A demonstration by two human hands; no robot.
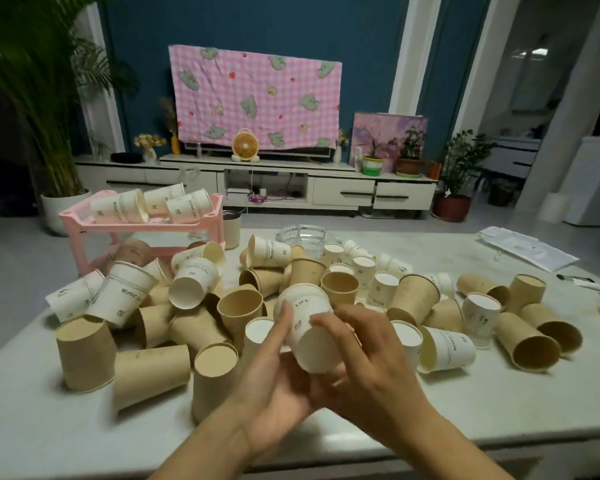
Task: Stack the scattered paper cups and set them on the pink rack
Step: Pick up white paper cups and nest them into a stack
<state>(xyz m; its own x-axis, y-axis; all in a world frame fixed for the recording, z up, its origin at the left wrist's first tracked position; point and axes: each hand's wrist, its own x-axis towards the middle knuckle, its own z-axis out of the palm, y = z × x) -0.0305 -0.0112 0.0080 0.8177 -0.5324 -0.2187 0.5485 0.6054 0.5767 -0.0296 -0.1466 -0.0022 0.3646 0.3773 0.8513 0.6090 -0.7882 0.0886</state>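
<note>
Both hands hold one white paper cup [309, 327] above the table's near middle, its base turned toward me. My left hand [274, 379] grips it from the left and below. My right hand [364, 358] wraps it from the right. Several brown cups [85, 353] and white cups [123, 294] lie scattered or upturned across the table. The pink rack [84, 221] stands at the far left, with three white cups [118, 206] lying on its top shelf and a brown cup on the lower shelf.
A glass ashtray [302, 235] and a steel tumbler [231, 228] stand behind the cups. Papers [527, 247] lie at the table's far right corner. The pale table [465, 410] edge runs close in front of me. A TV cabinet and plants fill the background.
</note>
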